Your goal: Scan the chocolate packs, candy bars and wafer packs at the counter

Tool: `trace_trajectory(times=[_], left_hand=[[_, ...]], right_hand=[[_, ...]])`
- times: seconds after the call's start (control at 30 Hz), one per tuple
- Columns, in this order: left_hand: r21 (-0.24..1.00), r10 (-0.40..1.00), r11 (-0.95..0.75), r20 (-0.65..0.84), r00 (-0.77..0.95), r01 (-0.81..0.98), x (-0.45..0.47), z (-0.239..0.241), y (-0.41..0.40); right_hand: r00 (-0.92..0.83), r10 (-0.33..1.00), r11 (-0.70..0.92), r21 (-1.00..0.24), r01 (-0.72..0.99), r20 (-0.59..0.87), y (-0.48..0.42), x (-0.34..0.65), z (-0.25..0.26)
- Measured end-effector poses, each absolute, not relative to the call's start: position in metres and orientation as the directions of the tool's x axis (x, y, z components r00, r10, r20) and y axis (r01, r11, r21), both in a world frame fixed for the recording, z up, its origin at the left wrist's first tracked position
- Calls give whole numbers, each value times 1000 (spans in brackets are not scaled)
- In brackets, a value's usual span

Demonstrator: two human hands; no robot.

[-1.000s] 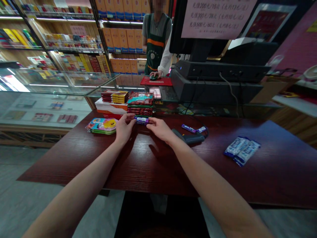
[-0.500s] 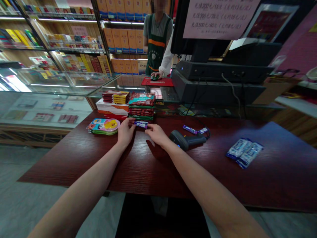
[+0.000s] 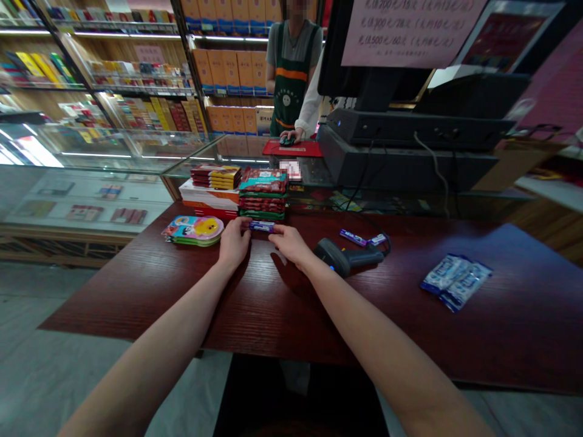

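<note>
**Both hands on one small purple packet at the foot of a stack**

The left hand (image 3: 234, 243) and the right hand (image 3: 289, 244) meet at the far middle of the dark red wooden surface (image 3: 255, 315). Between them lies a small purple packet (image 3: 262, 226). The left hand's fingertips are closed narrowly on its 9 o'clock end and the right hand's on its 3 o'clock end. The packet lies level and crosswise, low over the wood; whether it touches the wood cannot be told.

At the packet's 12 o'clock, just beside it, stands a stack of red and green packs (image 3: 263, 195). At the stack's 9 o'clock is a white and orange box (image 3: 204, 195) with more packs on top. At the left hand's 9 o'clock lies a low pile of bright cartoon packs (image 3: 195, 230).

At the right hand's 3 o'clock a black barcode scanner (image 3: 346, 258) lies on its side. Two more purple packets (image 3: 353, 237) lie near the scanner, at its 12 o'clock. Well apart, further toward 3 o'clock, lie blue and white sachets (image 3: 455, 274).

Beyond the stack, toward 12 o'clock, another person in a green apron has a hand (image 3: 288, 136) on a mouse on a red mat (image 3: 294, 147).
</note>
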State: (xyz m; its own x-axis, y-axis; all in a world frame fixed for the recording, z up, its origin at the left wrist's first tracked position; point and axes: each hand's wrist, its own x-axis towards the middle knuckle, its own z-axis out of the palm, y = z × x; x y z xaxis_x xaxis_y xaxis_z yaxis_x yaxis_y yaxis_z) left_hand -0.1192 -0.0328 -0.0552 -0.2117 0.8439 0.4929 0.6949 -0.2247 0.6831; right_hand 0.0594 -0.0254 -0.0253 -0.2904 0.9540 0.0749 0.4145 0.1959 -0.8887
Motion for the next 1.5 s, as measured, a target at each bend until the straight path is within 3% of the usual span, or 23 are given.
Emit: trace_trajectory(times=[0.97, 1.23, 1.5], left_hand=[[675, 856, -214, 478, -198, 706, -117, -56, -35], [564, 808, -271, 574, -135, 780, -114, -52, -38], [378, 805, -231, 592, -42, 897, -102, -38, -52]], right_hand=[[-260, 963, 182, -890, 418, 74, -32, 61, -24], [-297, 946, 264, -847, 461, 133, -35, 64, -14], [-315, 933, 340, -708, 619, 172, -42, 67, 10]])
